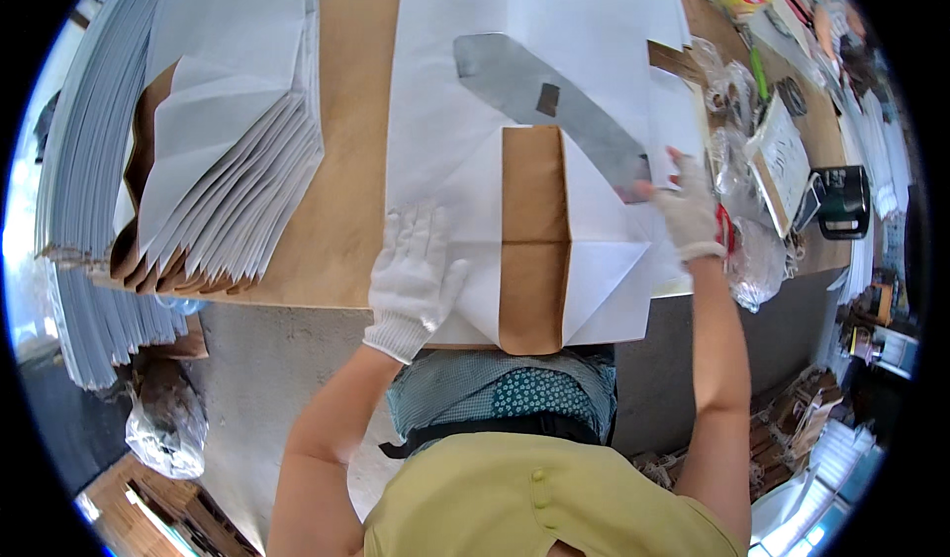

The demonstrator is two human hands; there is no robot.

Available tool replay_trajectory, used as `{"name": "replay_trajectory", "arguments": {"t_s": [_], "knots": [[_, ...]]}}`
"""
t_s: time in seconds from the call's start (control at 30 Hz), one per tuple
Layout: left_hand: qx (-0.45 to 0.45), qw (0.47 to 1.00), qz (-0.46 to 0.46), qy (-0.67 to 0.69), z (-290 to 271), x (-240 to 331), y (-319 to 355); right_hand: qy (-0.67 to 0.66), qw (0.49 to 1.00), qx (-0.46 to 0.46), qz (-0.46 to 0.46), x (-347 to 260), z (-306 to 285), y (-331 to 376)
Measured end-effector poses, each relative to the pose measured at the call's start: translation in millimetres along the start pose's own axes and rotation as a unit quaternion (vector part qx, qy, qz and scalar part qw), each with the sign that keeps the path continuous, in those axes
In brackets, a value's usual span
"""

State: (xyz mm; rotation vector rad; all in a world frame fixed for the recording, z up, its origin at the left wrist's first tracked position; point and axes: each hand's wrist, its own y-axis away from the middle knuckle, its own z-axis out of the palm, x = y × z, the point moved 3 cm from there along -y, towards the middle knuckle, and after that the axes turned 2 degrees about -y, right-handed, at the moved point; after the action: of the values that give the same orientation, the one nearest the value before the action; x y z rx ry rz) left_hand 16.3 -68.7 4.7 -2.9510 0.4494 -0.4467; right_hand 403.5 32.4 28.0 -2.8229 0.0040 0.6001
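Head view, left to right: stack of folded white bags (223, 151) on the wooden table (346, 161), well apart. Left hand (414, 278), gloved, fingers spread flat on the white paper bag (465, 112) at the near edge, brown inner panel (532, 235) showing. Right hand (688, 211) pinched on a flat grey blade (544, 92) lying across it. Paper looks light, floppy, creases easily; best pressed flat beside the fold.

Left hand (414, 282) gloved, flat, palm down, fingers spread, forearm bare, elbow bent. Right hand (688, 211) gloved, further forward than left, fingers closed in a pinch grip, arm nearly straight.
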Motion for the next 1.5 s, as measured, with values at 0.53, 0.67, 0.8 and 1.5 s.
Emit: {"name": "replay_trajectory", "arguments": {"t_s": [0.53,0.67,0.8,1.5], "knots": [[0.000,0.996,-0.059,0.061,-17.8,-6.6,21.2,-0.402,0.865,0.021,0.300,45.4,-91.7,17.9],[0.035,0.986,-0.048,0.153,-28.3,-26.1,13.4,-0.324,0.914,-0.107,0.220,59.4,-53.9,51.5],[-0.031,0.986,0.028,0.160,-31.6,-50.3,-6.0,-0.322,0.894,-0.200,0.240,-0.5,-16.5,47.1],[-0.089,0.960,0.259,-0.058,21.4,21.3,-34.0,0.085,0.918,-0.387,0.010,-43.7,43.6,-38.4]]}}
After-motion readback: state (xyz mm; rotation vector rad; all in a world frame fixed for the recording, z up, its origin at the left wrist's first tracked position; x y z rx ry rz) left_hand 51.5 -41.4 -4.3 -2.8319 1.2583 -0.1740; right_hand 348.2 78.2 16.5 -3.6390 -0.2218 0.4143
